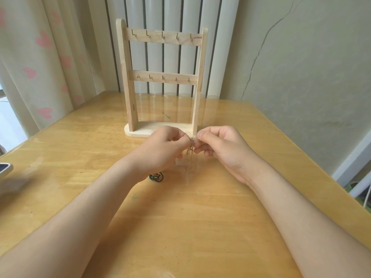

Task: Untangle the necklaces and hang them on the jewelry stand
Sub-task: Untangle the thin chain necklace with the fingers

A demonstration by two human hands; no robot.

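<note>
Fingers of left hand (166, 146) and right hand (221, 147) tight on necklace chain (191, 147); jewelry stand (128, 77) behind.

Head view looks down, close over table (241, 197).

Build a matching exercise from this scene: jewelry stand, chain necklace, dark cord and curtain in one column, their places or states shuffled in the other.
1. wooden jewelry stand
2. thin chain necklace
3. dark green cord
4. curtain

A. lies coiled on the table beside the left wrist
B. hangs at the far left, printed with pink hearts
C. pinched between the left hand and the right hand
D. stands upright, its hooks bare

Pairs: 1-D, 2-C, 3-A, 4-B
</note>
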